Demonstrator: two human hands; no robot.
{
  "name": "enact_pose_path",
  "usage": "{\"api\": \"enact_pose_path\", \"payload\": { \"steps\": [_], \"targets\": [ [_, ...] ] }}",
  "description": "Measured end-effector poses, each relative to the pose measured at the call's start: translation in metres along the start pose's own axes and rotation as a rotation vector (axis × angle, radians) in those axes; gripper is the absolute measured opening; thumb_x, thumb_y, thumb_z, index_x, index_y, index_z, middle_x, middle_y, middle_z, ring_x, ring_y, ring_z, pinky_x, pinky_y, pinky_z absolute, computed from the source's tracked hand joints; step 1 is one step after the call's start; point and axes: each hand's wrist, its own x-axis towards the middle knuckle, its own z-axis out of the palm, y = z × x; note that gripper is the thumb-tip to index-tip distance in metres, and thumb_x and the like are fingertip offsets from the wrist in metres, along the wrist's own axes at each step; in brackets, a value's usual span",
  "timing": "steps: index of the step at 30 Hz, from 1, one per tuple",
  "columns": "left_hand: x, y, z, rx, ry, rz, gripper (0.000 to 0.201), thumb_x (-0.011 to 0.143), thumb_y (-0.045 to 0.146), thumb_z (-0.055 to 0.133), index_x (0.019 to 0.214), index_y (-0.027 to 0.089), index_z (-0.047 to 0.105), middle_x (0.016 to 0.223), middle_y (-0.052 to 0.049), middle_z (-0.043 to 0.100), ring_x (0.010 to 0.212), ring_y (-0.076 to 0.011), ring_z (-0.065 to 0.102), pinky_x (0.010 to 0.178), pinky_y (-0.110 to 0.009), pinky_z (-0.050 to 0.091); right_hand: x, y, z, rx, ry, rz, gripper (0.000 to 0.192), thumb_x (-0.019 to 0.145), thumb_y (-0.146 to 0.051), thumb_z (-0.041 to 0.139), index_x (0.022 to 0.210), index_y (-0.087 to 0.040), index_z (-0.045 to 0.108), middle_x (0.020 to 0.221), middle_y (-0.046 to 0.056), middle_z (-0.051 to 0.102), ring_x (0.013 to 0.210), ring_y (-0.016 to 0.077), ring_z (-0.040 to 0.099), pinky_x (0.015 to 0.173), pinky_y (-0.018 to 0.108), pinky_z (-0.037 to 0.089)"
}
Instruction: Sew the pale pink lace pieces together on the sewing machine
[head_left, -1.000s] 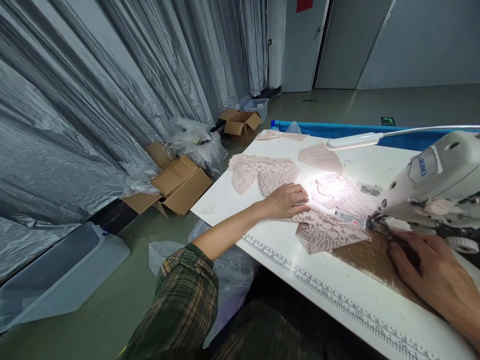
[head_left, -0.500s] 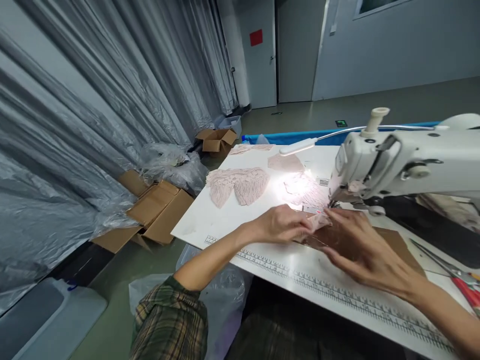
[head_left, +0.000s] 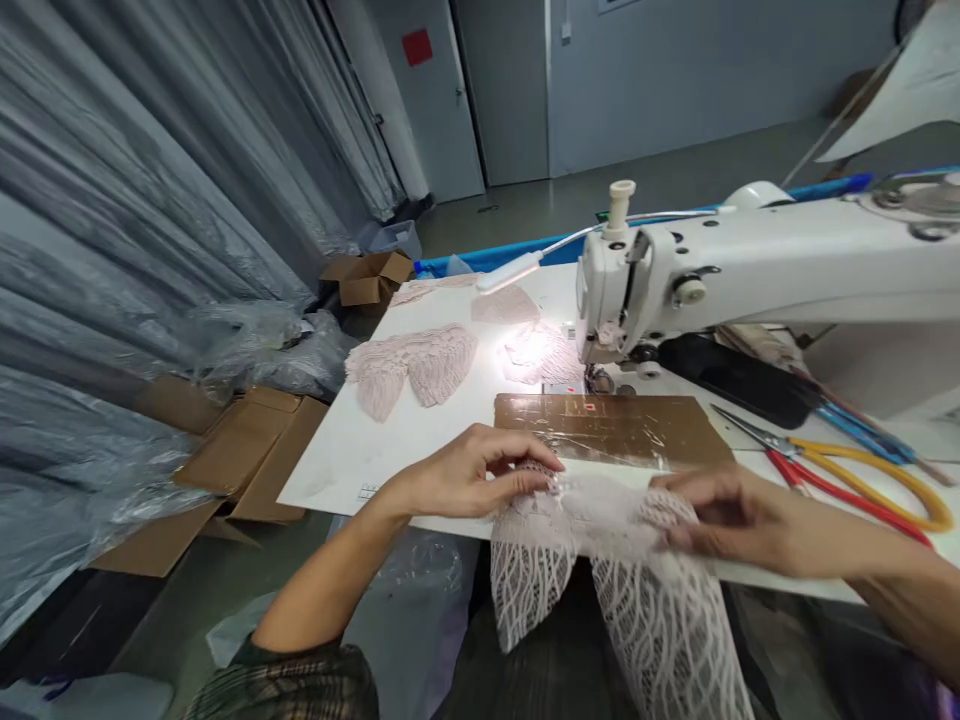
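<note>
Both hands hold a pale pink lace piece (head_left: pixel 531 570) at the table's front edge, its two lobes hanging down over my lap. My left hand (head_left: pixel 480 470) pinches the lace between thumb and fingers on its left side. On the right side, my right hand (head_left: pixel 739 515), a little blurred, grips the bunched lace. Just beyond the lace lies a brown plate (head_left: pixel 622 425) in front of the white sewing machine (head_left: pixel 675 270). Under the machine's lamp (head_left: pixel 510 272), a lace piece (head_left: pixel 551 355) rests left of the needle area.
More lace pieces (head_left: pixel 412 365) lie on the white table (head_left: pixel 330 465). Yellow-and-red-handled scissors (head_left: pixel 862 475) and a black phone-like slab (head_left: pixel 739 380) are at the right. Cardboard boxes (head_left: pixel 247 440) and clear plastic bags (head_left: pixel 300 350) sit on the floor at the left.
My hands have come back from the needle area to the table's front edge, drawing the lace with them. The brown plate is now uncovered. The view has swung to the right.
</note>
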Motion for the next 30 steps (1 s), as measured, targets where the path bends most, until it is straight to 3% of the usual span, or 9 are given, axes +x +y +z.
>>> {"api": "enact_pose_path", "payload": {
  "steps": [3,6,10,13,18,22,24,26,30],
  "targets": [
    [0.02,-0.02,0.001,0.125,0.072,-0.066,0.025,0.097,0.038,0.061,0.108,0.02,0.073,0.084,-0.004,0.075,0.067,-0.0119,0.064,0.06,-0.023,0.05,0.018,0.007,-0.022,0.048,0.191,0.088,0.046,0.086,-0.064,0.064,0.083,-0.018,0.072,0.071,0.001,0.059,0.062,0.0129,0.05,0.057,0.026,0.043],
    [0.043,-0.04,0.002,0.262,0.185,-0.102,0.028,0.095,0.042,0.063,0.107,0.019,0.072,0.076,-0.002,0.071,0.06,-0.012,0.059,0.056,-0.024,0.047,0.038,0.016,-0.038,-0.118,0.452,0.207,0.046,0.082,-0.063,0.064,0.084,-0.018,0.071,0.063,-0.001,0.055,0.055,0.0112,0.043,0.05,0.025,0.033],
    [0.072,-0.064,-0.007,0.536,0.296,-0.071,0.029,0.098,0.04,0.058,0.11,0.016,0.07,0.1,-0.008,0.073,0.082,-0.0195,0.068,0.07,-0.032,0.055,0.056,0.018,-0.045,-0.431,0.714,0.348,0.03,0.079,-0.049,0.064,0.084,-0.02,0.072,0.057,-0.002,0.054,0.055,0.0142,0.047,0.055,0.027,0.034],
    [0.097,-0.083,-0.019,0.722,0.339,-0.006,0.033,0.103,0.036,0.047,0.12,0.017,0.068,0.121,-0.012,0.07,0.104,-0.0251,0.068,0.089,-0.044,0.057,0.059,0.019,-0.046,-0.449,0.708,0.344,0.035,0.08,-0.05,0.061,0.092,-0.02,0.074,0.057,-0.002,0.054,0.054,0.0145,0.045,0.056,0.028,0.032],
    [0.138,-0.114,-0.038,0.789,0.196,0.038,0.04,0.104,0.034,0.039,0.126,0.016,0.068,0.145,-0.014,0.061,0.133,-0.0274,0.059,0.112,-0.048,0.047,0.053,0.025,-0.05,-0.404,0.671,0.303,0.047,0.078,-0.062,0.062,0.096,-0.02,0.073,0.057,-0.004,0.048,0.053,0.0131,0.042,0.053,0.028,0.028],
    [0.15,-0.125,-0.045,0.795,0.164,0.052,0.042,0.104,0.033,0.039,0.138,0.024,0.06,0.156,-0.009,0.051,0.147,-0.0274,0.046,0.122,-0.056,0.034,0.046,0.031,-0.055,-0.375,0.642,0.258,0.045,0.076,-0.06,0.065,0.093,-0.018,0.071,0.06,-0.004,0.048,0.056,0.0121,0.042,0.053,0.028,0.028],
    [0.144,-0.123,-0.046,0.782,0.192,0.086,0.04,0.102,0.033,0.043,0.137,0.025,0.061,0.158,-0.01,0.048,0.146,-0.0304,0.046,0.122,-0.059,0.034,0.042,0.032,-0.057,-0.377,0.639,0.253,0.043,0.076,-0.059,0.066,0.092,-0.019,0.07,0.06,-0.004,0.047,0.056,0.0116,0.041,0.053,0.028,0.028],
    [0.133,-0.117,-0.043,0.733,0.233,0.165,0.038,0.102,0.031,0.045,0.134,0.023,0.062,0.152,-0.014,0.054,0.138,-0.0307,0.055,0.116,-0.056,0.042,0.038,0.033,-0.058,-0.38,0.628,0.246,0.04,0.076,-0.057,0.068,0.091,-0.02,0.07,0.059,-0.005,0.046,0.055,0.0114,0.04,0.052,0.028,0.029],
    [0.101,-0.099,-0.029,0.513,0.225,0.313,0.031,0.101,0.036,0.049,0.114,0.018,0.07,0.112,-0.012,0.075,0.099,-0.0207,0.072,0.084,-0.039,0.062,0.038,0.025,-0.05,-0.169,0.611,0.234,0.038,0.072,-0.054,0.075,0.088,-0.02,0.071,0.057,-0.005,0.049,0.053,0.011,0.041,0.048,0.027,0.031]
  ]
}}
